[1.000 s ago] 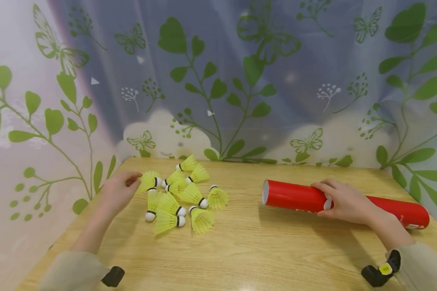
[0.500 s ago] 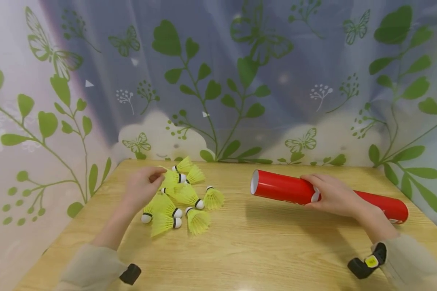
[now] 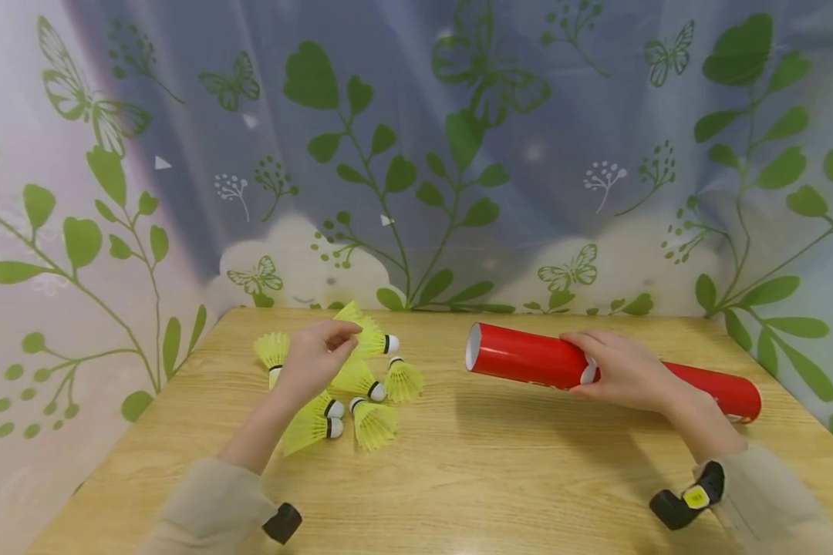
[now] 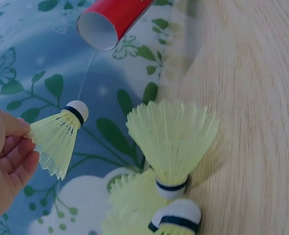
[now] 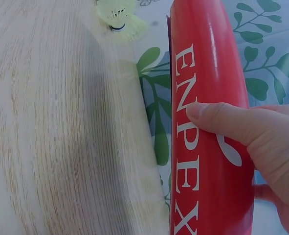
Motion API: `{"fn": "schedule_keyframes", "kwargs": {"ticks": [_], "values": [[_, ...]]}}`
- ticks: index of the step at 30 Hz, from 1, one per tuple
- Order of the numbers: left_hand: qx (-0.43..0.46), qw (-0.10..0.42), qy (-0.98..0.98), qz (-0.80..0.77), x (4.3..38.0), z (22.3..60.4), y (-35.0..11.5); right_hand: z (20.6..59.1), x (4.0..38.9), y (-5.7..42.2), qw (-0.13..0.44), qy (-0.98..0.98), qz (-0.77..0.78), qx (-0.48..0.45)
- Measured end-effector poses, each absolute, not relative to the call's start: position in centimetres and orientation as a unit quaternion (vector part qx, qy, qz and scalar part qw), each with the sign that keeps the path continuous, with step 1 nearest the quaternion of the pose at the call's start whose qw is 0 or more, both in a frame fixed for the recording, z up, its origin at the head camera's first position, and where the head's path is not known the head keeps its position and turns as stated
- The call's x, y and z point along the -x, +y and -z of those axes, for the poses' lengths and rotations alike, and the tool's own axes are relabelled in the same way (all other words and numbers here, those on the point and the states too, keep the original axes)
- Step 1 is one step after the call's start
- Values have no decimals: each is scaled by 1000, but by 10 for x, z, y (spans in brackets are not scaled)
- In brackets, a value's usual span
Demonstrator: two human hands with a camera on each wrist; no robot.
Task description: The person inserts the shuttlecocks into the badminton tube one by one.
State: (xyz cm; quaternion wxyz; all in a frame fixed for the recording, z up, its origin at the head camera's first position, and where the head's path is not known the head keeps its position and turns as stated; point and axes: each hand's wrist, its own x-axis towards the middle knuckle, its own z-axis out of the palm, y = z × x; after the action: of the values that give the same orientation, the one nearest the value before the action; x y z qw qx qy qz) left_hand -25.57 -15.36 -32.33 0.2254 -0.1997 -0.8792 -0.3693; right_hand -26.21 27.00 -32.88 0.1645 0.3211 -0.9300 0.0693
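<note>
My left hand (image 3: 317, 356) pinches a yellow shuttlecock (image 4: 58, 137) by the edge of its skirt, above the table. Its white cork points right, toward the tube, in the head view. Beneath and around this hand lie several more yellow shuttlecocks (image 3: 375, 425), partly hidden by the hand and forearm. My right hand (image 3: 625, 371) grips a red shuttlecock tube (image 3: 524, 356) round its middle, with the thumb across the white lettering in the right wrist view. The tube's open end (image 3: 473, 347) faces left and is raised off the table; its far end slopes down to the right.
A wooden table (image 3: 444, 493) bears everything. Behind it hangs a curtain (image 3: 416, 154) printed with leaves and butterflies, meeting the table's back edge. One shuttlecock (image 3: 271, 351) lies apart at the left. Black wrist cameras (image 3: 282, 523) sit at both cuffs.
My left hand has moved right across the pile, carrying a shuttlecock from its left side toward the tube. The tube, in my right hand, has shifted slightly left in the head view.
</note>
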Motion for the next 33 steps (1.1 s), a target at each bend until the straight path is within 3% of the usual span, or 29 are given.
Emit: {"fn": "schedule_keyframes", "kwargs": {"ticks": [14, 22, 33], "values": [[258, 227, -846, 408, 254, 324, -114, 329, 263, 267, 157, -932, -73, -317], [256, 206, -839, 434, 256, 325, -98, 332, 263, 264, 158, -930, -73, -325], [265, 215, -821, 458, 262, 327, -75, 331, 264, 263, 155, -930, -73, -326]]}}
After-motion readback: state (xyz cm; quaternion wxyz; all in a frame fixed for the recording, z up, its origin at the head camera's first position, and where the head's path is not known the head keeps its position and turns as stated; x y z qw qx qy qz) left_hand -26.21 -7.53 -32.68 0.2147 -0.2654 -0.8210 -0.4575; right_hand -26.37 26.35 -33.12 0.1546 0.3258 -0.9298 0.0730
